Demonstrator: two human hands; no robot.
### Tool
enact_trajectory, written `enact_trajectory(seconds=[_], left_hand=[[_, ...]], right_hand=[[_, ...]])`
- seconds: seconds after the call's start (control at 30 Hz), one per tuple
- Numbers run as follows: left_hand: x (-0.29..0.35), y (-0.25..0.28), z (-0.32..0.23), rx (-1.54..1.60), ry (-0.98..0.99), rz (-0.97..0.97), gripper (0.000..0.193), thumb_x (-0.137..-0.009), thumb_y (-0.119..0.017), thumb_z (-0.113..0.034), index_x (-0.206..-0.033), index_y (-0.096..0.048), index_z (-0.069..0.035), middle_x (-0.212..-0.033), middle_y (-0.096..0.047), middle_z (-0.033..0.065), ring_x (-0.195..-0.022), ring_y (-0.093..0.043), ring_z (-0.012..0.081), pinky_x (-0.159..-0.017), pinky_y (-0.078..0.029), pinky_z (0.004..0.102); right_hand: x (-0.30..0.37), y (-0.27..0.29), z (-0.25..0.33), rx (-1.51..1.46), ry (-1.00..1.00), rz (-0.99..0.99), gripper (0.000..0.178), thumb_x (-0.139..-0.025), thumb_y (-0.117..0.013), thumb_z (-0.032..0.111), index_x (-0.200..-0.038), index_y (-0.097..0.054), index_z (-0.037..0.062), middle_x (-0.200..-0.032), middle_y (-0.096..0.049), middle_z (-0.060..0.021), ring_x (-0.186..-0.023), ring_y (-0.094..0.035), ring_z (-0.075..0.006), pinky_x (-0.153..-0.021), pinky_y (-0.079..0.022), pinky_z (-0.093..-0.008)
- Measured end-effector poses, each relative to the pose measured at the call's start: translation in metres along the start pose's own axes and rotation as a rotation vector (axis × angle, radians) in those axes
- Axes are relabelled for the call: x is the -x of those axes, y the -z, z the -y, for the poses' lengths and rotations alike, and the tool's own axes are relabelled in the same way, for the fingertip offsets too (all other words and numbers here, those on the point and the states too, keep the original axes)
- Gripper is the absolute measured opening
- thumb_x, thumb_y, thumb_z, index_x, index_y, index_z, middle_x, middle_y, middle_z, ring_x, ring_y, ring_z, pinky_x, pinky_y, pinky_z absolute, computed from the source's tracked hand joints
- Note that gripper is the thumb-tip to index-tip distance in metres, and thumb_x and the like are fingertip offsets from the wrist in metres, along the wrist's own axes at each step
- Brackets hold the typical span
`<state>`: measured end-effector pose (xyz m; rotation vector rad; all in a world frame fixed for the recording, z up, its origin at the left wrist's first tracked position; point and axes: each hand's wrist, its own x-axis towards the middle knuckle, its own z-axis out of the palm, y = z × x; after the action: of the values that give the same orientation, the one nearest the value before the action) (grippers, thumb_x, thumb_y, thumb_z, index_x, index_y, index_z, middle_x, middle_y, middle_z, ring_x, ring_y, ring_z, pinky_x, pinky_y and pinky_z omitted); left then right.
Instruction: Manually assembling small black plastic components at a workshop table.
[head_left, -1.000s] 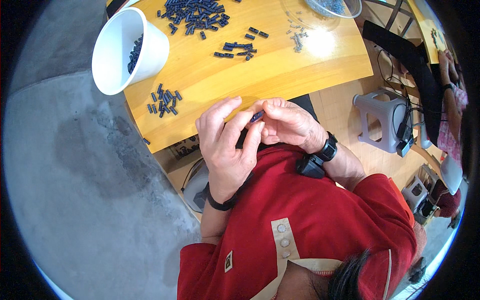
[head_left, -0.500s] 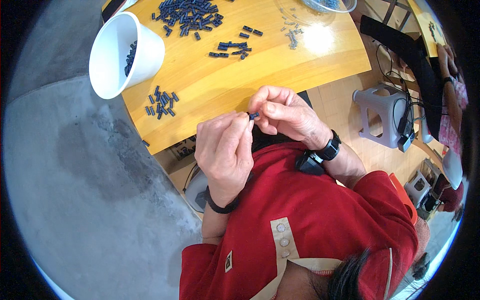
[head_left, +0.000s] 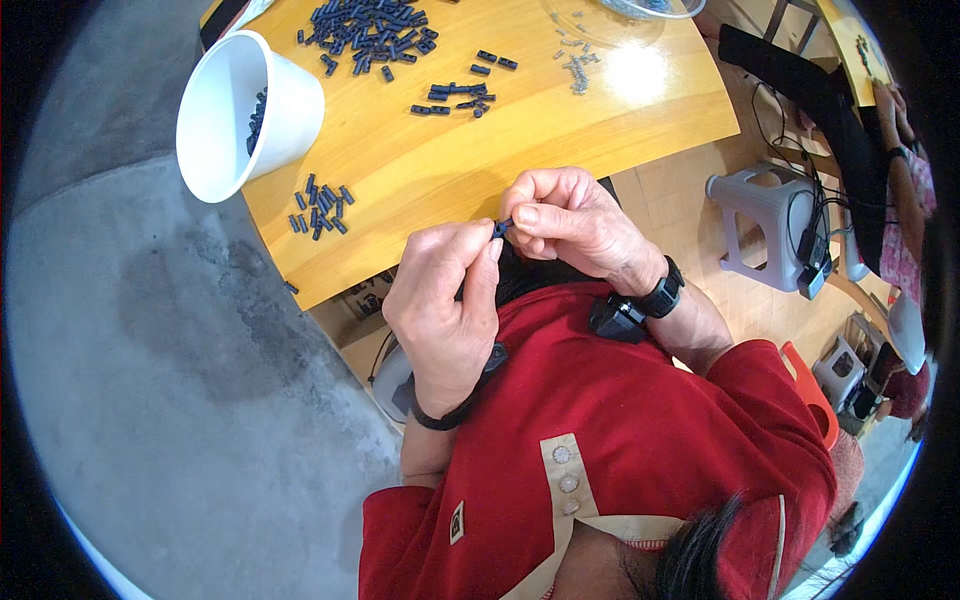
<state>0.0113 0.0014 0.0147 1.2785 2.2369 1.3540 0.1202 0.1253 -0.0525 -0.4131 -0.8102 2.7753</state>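
Between the fingertips of both hands, just off the table's near edge, is a small black plastic piece (head_left: 501,230). My left hand (head_left: 445,295) pinches it from the left, its fingers curled. From the right, my right hand (head_left: 570,225) has thumb and forefinger closed at the same piece. The fingers cover most of it, and whether the right holds a second tiny part cannot be made out. Nearest on the wooden table (head_left: 420,180) is a small pile of black pieces (head_left: 320,207). Farther off lie a loose cluster of black pieces (head_left: 455,98) and a large heap (head_left: 370,30).
A white tub (head_left: 225,120) with black pieces inside lies tilted at the table's left edge. Tiny clear parts (head_left: 578,70) are scattered near a clear bowl (head_left: 655,8) at the far right. A grey stool (head_left: 760,225) and cables stand right; another person's arm (head_left: 900,190) shows beyond.
My right thumb and forefinger have closed in on the black piece, meeting the left fingertips. Both hands shifted only slightly; the view moved a little.
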Motion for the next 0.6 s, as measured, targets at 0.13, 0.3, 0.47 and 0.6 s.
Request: enact_trajectory(seconds=[0.13, 0.3, 0.47, 0.6], left_hand=[[0.0002, -0.0021, -0.0002, 0.007, -0.082, -0.024, 0.017, -0.079, -0.071, 0.009, -0.094, -0.070, 0.003, -0.090, -0.070, 0.0118, -0.082, -0.067, 0.0199, -0.075, -0.052, 0.0290], [-0.0001, -0.0033, 0.0011, -0.005, -0.147, -0.021, 0.022, -0.079, -0.070, 0.010, -0.099, -0.069, 0.001, -0.089, -0.068, 0.0137, -0.083, -0.067, 0.0272, -0.073, -0.054, 0.0349], [0.0027, -0.0066, -0.0007, -0.054, -0.105, -0.060, 0.018, -0.079, -0.071, 0.009, -0.096, -0.070, 0.003, -0.092, -0.070, 0.0126, -0.085, -0.068, 0.0227, -0.078, -0.053, 0.0314], [0.0010, -0.0056, 0.0027, -0.066, -0.086, -0.030, 0.017, -0.080, -0.071, 0.007, -0.096, -0.070, 0.002, -0.091, -0.069, 0.0125, -0.085, -0.067, 0.0227, -0.078, -0.053, 0.0312]], right_hand=[[-0.0005, -0.0009, 0.0020, -0.064, -0.032, 0.028, 0.016, -0.094, -0.068, 0.020, -0.091, -0.064, 0.0047, -0.073, -0.058, 0.0012, -0.059, -0.048, -0.0058, -0.051, -0.035, -0.0201], [-0.0020, 0.0001, 0.0027, -0.125, -0.089, 0.052, 0.018, -0.095, -0.066, 0.022, -0.089, -0.063, 0.0049, -0.071, -0.057, 0.0008, -0.058, -0.044, -0.0061, -0.051, -0.033, -0.0205], [-0.0040, 0.0007, 0.0014, -0.191, -0.137, 0.051, 0.018, -0.096, -0.065, 0.022, -0.088, -0.064, 0.0052, -0.071, -0.056, 0.0011, -0.058, -0.044, -0.0060, -0.051, -0.033, -0.0204], [-0.0052, 0.0023, 0.0017, -0.125, -0.099, 0.047, 0.017, -0.094, -0.067, 0.020, -0.088, -0.064, 0.0052, -0.071, -0.057, 0.0014, -0.058, -0.045, -0.0059, -0.051, -0.033, -0.0203]])
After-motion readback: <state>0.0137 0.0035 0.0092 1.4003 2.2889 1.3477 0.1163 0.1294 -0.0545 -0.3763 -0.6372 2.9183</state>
